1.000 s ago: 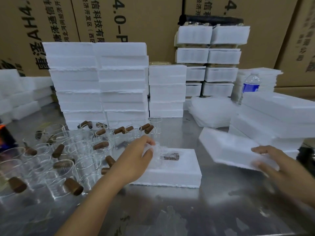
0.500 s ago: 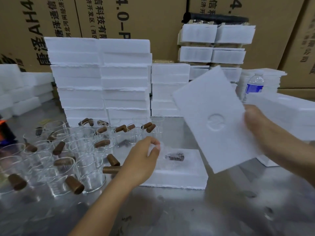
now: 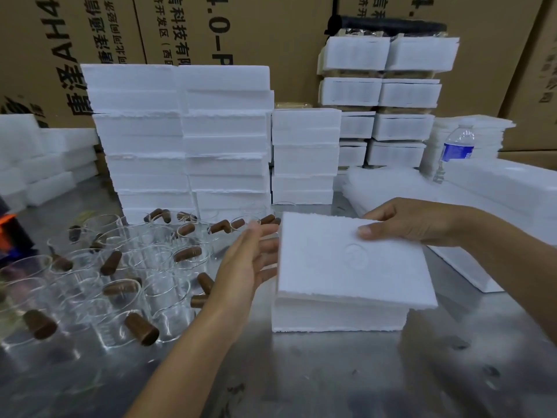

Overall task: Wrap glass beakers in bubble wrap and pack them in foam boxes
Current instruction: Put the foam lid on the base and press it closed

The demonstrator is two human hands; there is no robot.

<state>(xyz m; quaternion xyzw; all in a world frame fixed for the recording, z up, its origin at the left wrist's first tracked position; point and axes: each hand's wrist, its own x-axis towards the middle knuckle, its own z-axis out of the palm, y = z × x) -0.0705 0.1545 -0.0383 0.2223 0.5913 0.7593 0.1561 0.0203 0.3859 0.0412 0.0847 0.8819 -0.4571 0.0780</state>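
Where the counter (image 3: 331, 381) ends at the back, a wall of brown cardboard cartons (image 3: 271, 28) closes the room; the upper edge cuts off their printing. The counter is dull grey metal, bare toward its near edge. Tall stacks of white foam boxes (image 3: 180, 140) stand at the back, and more foam is cut off at both sides.

One foam box (image 3: 337, 319) stands alone in the middle. A foam lid (image 3: 346, 267) lies on it, turned a little so that it overhangs at the front right, and it hides the inside. The right hand (image 3: 416, 221) grips the far side of the lid, thumb on top and the other fingers partly hidden. The left hand (image 3: 250, 263) is flat with straight fingers, just beside the lid's left edge; whether it touches, I cannot tell.

Many glass beakers (image 3: 120, 285) crowd the left side, hard to separate because they are clear. Brown stoppers (image 3: 141, 328) lie among them. A water bottle (image 3: 458, 149) stands at the right, partly behind foam.
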